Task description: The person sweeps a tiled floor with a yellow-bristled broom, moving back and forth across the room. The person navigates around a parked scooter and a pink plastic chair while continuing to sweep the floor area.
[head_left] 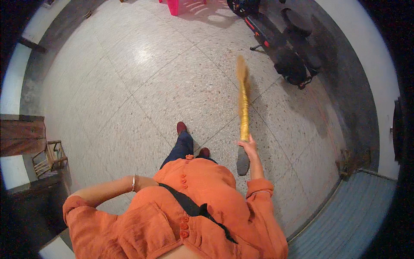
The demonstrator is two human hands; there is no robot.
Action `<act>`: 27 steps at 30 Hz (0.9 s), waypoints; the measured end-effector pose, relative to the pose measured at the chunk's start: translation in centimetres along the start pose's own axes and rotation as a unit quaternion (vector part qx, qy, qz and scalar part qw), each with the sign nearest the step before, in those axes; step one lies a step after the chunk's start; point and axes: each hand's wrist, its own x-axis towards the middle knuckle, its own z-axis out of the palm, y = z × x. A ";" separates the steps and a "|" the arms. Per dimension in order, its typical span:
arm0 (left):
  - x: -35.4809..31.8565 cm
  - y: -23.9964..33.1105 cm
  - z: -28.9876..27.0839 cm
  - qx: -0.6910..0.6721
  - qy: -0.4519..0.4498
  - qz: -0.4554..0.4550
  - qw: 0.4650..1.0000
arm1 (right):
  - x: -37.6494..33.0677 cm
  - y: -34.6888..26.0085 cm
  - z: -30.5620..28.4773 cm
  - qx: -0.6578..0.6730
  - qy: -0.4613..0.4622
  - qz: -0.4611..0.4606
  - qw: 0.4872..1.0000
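Observation:
My right hand (249,146) is closed around the grey lower grip of a long grass broom (244,108). Yellow wrapping covers the broom's middle, and its tan bristle end points away from me, blurred, over the speckled floor. My left arm is bent in toward my waist, with a silver bangle (133,183) at the wrist. Only the back edge of my left hand (148,181) shows; its fingers are hidden behind my orange shirt. Both of my feet, in dark red shoes, are on the floor ahead of me.
A black two-wheeler with red parts (276,47) stands by the right wall. At the top is a pink plastic chair (173,6). A wooden chair (54,157) is at the left, and a blue ribbed surface (349,211) fills the lower right. Speckled floor tiles (142,56) stretch ahead.

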 end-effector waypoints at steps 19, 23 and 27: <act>-8.5 -2.0 -12.0 -0.034 -0.101 -0.079 0.991 | 12.3 -5.2 17.3 0.033 0.016 0.034 0.999; -9.8 -2.3 -13.2 -0.045 -0.077 -0.074 0.993 | 9.7 -12.6 23.4 -0.070 -0.105 0.014 0.992; -10.6 -2.7 -14.5 -0.046 -0.067 -0.068 0.994 | 9.2 -16.9 24.2 -0.071 -0.220 0.003 0.973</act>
